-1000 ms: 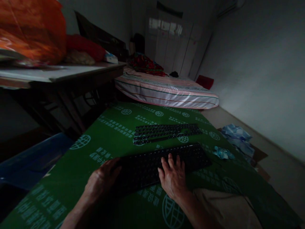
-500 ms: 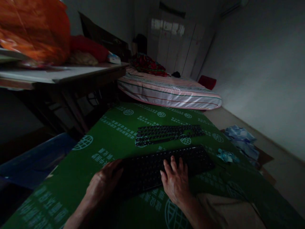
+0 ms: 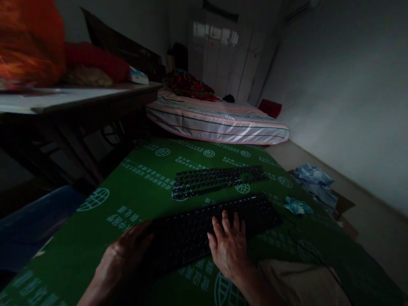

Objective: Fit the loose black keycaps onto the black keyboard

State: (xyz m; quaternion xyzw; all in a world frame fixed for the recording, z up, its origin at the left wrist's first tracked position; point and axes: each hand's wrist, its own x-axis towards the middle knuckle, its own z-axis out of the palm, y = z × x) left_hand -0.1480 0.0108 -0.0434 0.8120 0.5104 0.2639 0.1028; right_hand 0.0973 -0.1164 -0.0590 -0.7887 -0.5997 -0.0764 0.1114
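A black keyboard point(image 3: 194, 231) lies slightly slanted on the green board. My left hand point(image 3: 126, 248) is closed round its left end, thumb on the upper side and the other fingers partly hidden at the edge. On the right half of the keyboard, my right hand point(image 3: 228, 242) rests palm down with its fingers apart. Beyond the keyboard, black keycaps point(image 3: 216, 176) are laid out in several rows on the board. A thin dark cable point(image 3: 309, 253) runs from near the keyboard's right end toward the lower right. Dim light hides the detail of the keyboard's surface.
The green printed board point(image 3: 134, 187) carries a crumpled teal wrapper point(image 3: 298, 205) and a beige cloth point(image 3: 296, 280). A table point(image 3: 127, 91) with an orange bag point(image 3: 32, 42) stands left. A striped bed point(image 3: 219, 123) is behind, and crumpled plastic point(image 3: 314, 185) lies at right.
The whole view has shifted, so the scene sits slightly farther left. Both hands stay at about the same places on the keyboard, and the rows of keycaps look unchanged.
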